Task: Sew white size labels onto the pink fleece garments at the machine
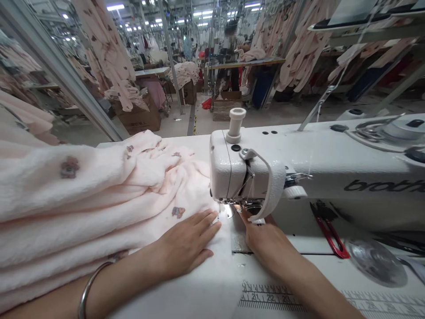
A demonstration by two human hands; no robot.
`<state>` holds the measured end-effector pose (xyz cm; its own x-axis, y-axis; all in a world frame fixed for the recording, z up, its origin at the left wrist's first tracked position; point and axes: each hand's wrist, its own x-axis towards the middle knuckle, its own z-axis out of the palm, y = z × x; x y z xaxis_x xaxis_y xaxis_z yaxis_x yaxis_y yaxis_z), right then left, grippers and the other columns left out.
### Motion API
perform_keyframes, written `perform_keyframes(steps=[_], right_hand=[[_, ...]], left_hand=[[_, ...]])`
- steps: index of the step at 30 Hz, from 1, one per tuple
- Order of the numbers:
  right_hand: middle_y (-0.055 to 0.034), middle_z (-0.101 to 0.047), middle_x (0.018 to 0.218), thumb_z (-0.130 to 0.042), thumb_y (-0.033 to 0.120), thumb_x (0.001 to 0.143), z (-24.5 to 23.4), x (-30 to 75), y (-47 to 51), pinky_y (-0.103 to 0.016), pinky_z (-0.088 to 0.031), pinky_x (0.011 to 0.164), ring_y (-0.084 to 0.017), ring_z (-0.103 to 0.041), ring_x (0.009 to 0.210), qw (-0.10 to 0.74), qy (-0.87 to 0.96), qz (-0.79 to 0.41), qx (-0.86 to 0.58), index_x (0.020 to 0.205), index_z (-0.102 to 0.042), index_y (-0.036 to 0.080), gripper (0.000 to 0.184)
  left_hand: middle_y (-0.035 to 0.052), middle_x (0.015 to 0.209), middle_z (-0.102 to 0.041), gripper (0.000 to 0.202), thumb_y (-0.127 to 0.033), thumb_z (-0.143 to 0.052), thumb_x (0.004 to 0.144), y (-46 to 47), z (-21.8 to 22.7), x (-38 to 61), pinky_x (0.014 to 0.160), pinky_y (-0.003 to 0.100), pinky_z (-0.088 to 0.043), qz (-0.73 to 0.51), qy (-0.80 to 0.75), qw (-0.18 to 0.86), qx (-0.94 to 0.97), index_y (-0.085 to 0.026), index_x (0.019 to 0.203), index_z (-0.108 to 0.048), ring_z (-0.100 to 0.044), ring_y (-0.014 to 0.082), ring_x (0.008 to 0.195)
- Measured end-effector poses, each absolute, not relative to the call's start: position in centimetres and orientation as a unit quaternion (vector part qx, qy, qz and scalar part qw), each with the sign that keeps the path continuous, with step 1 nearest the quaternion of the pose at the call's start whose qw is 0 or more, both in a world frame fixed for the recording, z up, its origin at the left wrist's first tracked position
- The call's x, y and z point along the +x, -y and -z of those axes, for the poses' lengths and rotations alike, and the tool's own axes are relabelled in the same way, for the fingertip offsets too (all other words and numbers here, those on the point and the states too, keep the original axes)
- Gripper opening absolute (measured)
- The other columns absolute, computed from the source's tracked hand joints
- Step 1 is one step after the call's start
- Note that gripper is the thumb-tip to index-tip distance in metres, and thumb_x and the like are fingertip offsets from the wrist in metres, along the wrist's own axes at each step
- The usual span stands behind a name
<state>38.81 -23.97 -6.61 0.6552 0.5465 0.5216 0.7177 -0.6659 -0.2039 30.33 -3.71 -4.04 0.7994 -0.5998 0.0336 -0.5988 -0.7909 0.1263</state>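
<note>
Pale pink plush fabric [109, 204] with small bear prints lies in folds across the left of the table and runs up to the sewing machine [252, 164]. My left hand [187, 241] rests flat on this fabric, fingers stretched toward the needle area, with a metal bangle on the wrist. Beside the needle, my right hand [265, 239] reaches under the machine head. Its fingers are partly covered by the white guard and the head, so whether they grip anything is hidden. The fabric's right edge runs between my two hands.
Red-handled thread snips [332, 235] lie right of my right arm, near a clear round dish [378, 261]. A printed ruler [265, 299] crosses the table's front. Beyond the machine are hanging pink garments [305, 48], cardboard boxes [137, 115] and a person [230, 57] at a distance.
</note>
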Motion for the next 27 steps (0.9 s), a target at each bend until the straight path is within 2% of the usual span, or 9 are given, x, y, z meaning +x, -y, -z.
perform_keyframes(steps=[3,6,10,17,22,27], right_hand=[[-0.0089,-0.063,0.106,-0.029,-0.001,0.081,6.8,35.8,24.5,-0.033,-0.041,0.083,-0.022,-0.055,0.102,0.175,0.403,0.192,-0.878,0.122,-0.056,0.015,0.051],[-0.0145,-0.057,0.117,-0.027,0.002,0.088,7.3,34.1,24.4,-0.037,-0.038,0.087,-0.025,-0.049,0.108,0.165,0.405,0.209,-0.875,0.121,-0.055,0.009,0.044],[-0.0137,-0.055,0.118,-0.028,0.001,0.088,8.0,34.3,23.8,-0.038,-0.037,0.085,-0.026,-0.048,0.107,0.16,0.389,0.211,-0.882,0.121,-0.056,0.011,0.045],[-0.0111,-0.056,0.118,-0.032,-0.007,0.078,8.2,34.6,23.6,-0.038,-0.037,0.084,-0.026,-0.048,0.104,0.143,0.37,0.204,-0.895,0.122,-0.057,0.013,0.054],[-0.0111,-0.057,0.116,-0.033,-0.005,0.079,8.3,34.7,23.6,-0.04,-0.039,0.086,-0.027,-0.047,0.108,0.131,0.37,0.209,-0.896,0.121,-0.058,0.013,0.052],[-0.0111,-0.054,0.122,-0.031,-0.007,0.076,8.3,34.3,23.7,-0.04,-0.042,0.089,-0.026,-0.046,0.113,0.143,0.353,0.187,-0.906,0.125,-0.054,0.015,0.058]], left_hand=[[0.023,0.14,-0.041,0.053,-0.03,-0.047,0.092,3.6,3.9,30.7,0.109,0.046,-0.036,0.011,0.32,0.076,0.944,-0.003,0.136,-0.038,-0.034,0.0329,0.134],[0.0226,0.14,-0.041,0.056,-0.03,-0.048,0.091,3.5,3.9,30.8,0.11,0.046,-0.035,0.011,0.318,0.083,0.944,-0.003,0.138,-0.035,-0.033,0.0325,0.135],[0.0207,0.142,-0.039,0.054,-0.031,-0.047,0.091,3.3,4.0,30.8,0.111,0.045,-0.033,0.007,0.312,0.085,0.946,-0.006,0.138,-0.035,-0.032,0.0311,0.136],[0.0178,0.145,-0.035,0.052,-0.032,-0.046,0.092,3.1,4.1,31.2,0.113,0.045,-0.03,-0.006,0.306,0.094,0.947,-0.01,0.138,-0.035,-0.025,0.0282,0.139],[0.0183,0.144,-0.036,0.05,-0.031,-0.045,0.093,3.1,3.9,31.4,0.113,0.046,-0.031,0.001,0.308,0.089,0.947,-0.009,0.137,-0.036,-0.027,0.0289,0.138],[0.0193,0.142,-0.038,0.045,-0.027,-0.046,0.092,3.2,3.5,31.4,0.109,0.047,-0.036,0.005,0.3,0.113,0.947,-0.01,0.133,-0.039,-0.032,0.0296,0.135]])
